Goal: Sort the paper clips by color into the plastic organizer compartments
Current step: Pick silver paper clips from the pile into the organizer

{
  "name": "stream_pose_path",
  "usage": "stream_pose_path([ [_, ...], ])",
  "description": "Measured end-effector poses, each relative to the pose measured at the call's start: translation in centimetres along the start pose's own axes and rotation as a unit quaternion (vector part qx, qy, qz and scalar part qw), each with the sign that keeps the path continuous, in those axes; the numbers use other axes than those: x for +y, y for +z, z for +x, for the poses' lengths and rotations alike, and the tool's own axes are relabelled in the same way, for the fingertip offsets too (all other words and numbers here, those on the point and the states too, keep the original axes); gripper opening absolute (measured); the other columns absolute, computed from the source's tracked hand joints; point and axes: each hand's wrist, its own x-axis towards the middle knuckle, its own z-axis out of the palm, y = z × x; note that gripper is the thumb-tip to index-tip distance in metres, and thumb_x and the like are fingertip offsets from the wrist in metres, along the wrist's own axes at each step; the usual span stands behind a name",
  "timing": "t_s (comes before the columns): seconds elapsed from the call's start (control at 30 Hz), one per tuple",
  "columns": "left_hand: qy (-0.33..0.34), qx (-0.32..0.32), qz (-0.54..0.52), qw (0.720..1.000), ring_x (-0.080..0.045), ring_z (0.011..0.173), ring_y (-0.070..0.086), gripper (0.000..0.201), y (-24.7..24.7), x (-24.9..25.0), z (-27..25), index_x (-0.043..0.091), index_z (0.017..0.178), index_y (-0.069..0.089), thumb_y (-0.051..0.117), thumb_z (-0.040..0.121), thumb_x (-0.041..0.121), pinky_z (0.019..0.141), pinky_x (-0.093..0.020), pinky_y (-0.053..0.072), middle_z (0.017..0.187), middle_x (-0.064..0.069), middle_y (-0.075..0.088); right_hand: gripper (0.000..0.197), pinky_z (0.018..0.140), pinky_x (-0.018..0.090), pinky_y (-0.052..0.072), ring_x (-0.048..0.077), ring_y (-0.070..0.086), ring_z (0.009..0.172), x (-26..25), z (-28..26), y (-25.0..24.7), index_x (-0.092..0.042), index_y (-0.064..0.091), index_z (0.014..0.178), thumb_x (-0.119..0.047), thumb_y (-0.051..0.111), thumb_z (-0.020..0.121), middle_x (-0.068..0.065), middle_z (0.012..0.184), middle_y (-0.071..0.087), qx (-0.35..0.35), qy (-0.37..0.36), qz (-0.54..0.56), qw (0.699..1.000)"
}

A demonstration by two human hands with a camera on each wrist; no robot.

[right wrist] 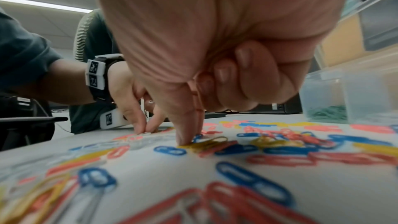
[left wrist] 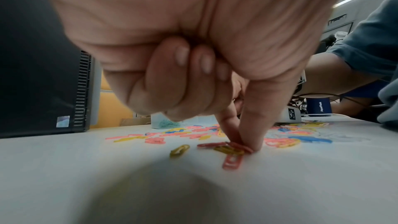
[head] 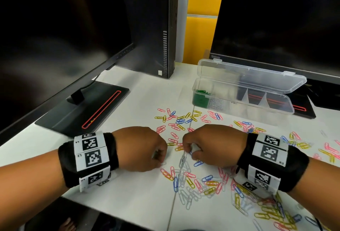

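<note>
White bench (head: 139, 102), clips (head: 176, 120) scattered before the organizer (head: 239, 90), bare surface leftward. Left hand (head: 141, 148) pinches a white clip; right hand (head: 213, 146) pinches white clips (head: 184, 159).

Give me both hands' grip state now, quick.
Left hand: closed, pinching a single clip on the table.
Right hand: closed, pinching a white clip bundle.
</note>
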Motion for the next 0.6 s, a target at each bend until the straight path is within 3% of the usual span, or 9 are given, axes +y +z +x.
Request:
stream_pose_path([
  [0.17,-0.016,0.005,-0.019,1.0,0.0,0.079,0.05,0.015,0.2,-0.8,-0.2,0.036,0.103,0.066,0.056,0.092,0.038,0.074,-0.016,0.042,0.09,0.022,0.06,0.005,0.059,0.02,0.029,0.0,0.044,0.073,0.9,-0.7,0.0,-0.034,0.058,0.097,-0.032,0.061,0.093,-0.017,0.079,0.049,-0.004,0.032,-0.019,0.999],
  [0.23,-0.019,0.007,-0.017,1.0,0.001,0.079,0.048,0.017,0.1,-0.9,-0.3,0.039,0.106,0.065,0.056,0.091,0.04,0.076,-0.017,0.042,0.091,0.023,0.06,0.008,0.062,0.019,0.031,0.001,0.046,0.076,0.6,-0.8,0.0,-0.036,0.059,0.102,-0.035,0.06,0.093,-0.018,0.082,0.052,0.008,0.008,-0.014,1.0],
  [0.33,-0.01,0.0,0.008,1.0,-0.001,0.082,0.05,0.021,0.2,-0.4,-0.4,0.037,0.109,0.063,0.057,0.092,0.047,0.084,-0.025,0.049,0.099,0.019,0.065,0.024,0.074,0.022,0.037,0.004,0.049,0.09,-0.1,-0.4,0.1,-0.042,0.061,0.118,-0.042,0.062,0.094,-0.02,0.107,0.062,-0.002,-0.033,0.004,0.999],
  [0.37,-0.011,-0.002,0.026,1.0,-0.004,0.082,0.053,0.019,0.3,0.0,-0.3,0.034,0.109,0.063,0.055,0.094,0.044,0.084,-0.028,0.051,0.098,0.015,0.065,0.027,0.076,0.021,0.037,0.003,0.047,0.091,-0.4,-0.1,0.2,-0.043,0.061,0.121,-0.041,0.063,0.094,-0.022,0.107,0.061,-0.01,-0.042,0.009,0.999],
  [0.43,-0.006,0.005,0.078,0.997,-0.013,0.077,0.057,0.014,0.7,0.8,-0.2,0.029,0.104,0.06,0.05,0.096,0.033,0.077,-0.033,0.054,0.089,0.007,0.064,0.025,0.071,0.016,0.034,0.003,0.045,0.088,-0.7,0.5,0.2,-0.039,0.065,0.119,-0.037,0.065,0.094,-0.026,0.09,0.055,-0.026,-0.05,0.013,0.998],
  [0.5,-0.01,0.004,0.112,0.994,-0.018,0.069,0.056,0.01,1.0,1.4,0.1,0.026,0.099,0.057,0.048,0.095,0.03,0.071,-0.034,0.055,0.081,0.003,0.059,0.017,0.066,0.014,0.032,0.007,0.047,0.086,-0.9,0.9,0.3,-0.032,0.067,0.111,-0.031,0.066,0.094,-0.023,0.08,0.048,-0.041,-0.048,0.008,0.998],
  [0.6,-0.025,-0.027,0.094,0.995,-0.018,0.068,0.055,0.013,0.7,1.1,0.4,0.025,0.093,0.053,0.05,0.092,0.037,0.069,-0.033,0.054,0.076,0.004,0.056,0.011,0.063,0.018,0.035,0.014,0.054,0.087,-1.3,1.3,0.6,-0.023,0.066,0.105,-0.025,0.061,0.096,-0.013,0.084,0.056,-0.074,-0.034,-0.001,0.997],
])
